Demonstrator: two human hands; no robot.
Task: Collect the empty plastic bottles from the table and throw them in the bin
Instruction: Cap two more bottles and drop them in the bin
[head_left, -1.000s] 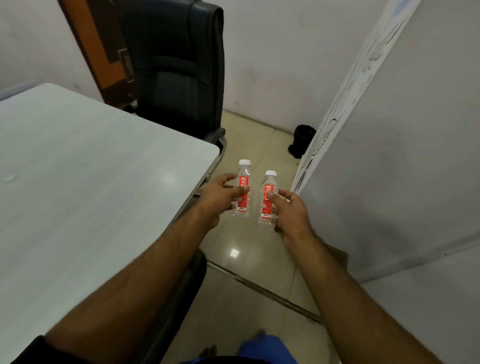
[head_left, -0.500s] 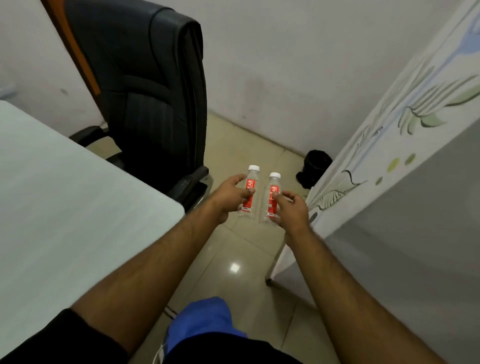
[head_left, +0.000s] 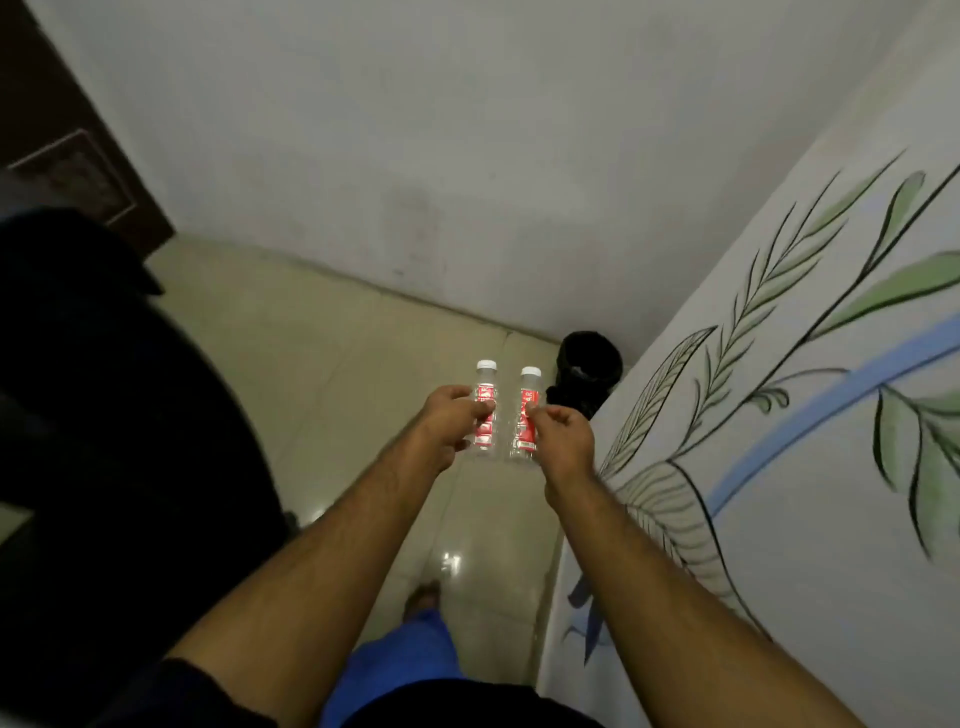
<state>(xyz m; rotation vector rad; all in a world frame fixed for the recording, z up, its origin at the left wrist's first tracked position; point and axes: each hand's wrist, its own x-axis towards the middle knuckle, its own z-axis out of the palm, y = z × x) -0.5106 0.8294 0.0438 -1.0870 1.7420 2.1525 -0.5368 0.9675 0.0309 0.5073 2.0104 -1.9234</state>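
Observation:
My left hand (head_left: 450, 422) grips a clear plastic bottle (head_left: 485, 415) with a red label and white cap, held upright. My right hand (head_left: 562, 440) grips a second bottle of the same kind (head_left: 525, 418), also upright, a short gap to the right of the first. Both are held out in front of me above the tiled floor. A black bin (head_left: 589, 366) stands on the floor in the corner, just beyond and to the right of the bottles; its lower part is hidden behind the painted panel.
A black office chair (head_left: 114, 415) fills the left side. A white panel painted with green leaves (head_left: 779, 415) runs along the right. A white wall (head_left: 415, 156) closes the far end, with a dark door (head_left: 57, 156) at the upper left. Beige floor tiles (head_left: 337, 364) lie between.
I have walked forward past the table, which has left the view. The chair has slid to the left and the bin is nearer. Both hands still hold their bottles side by side.

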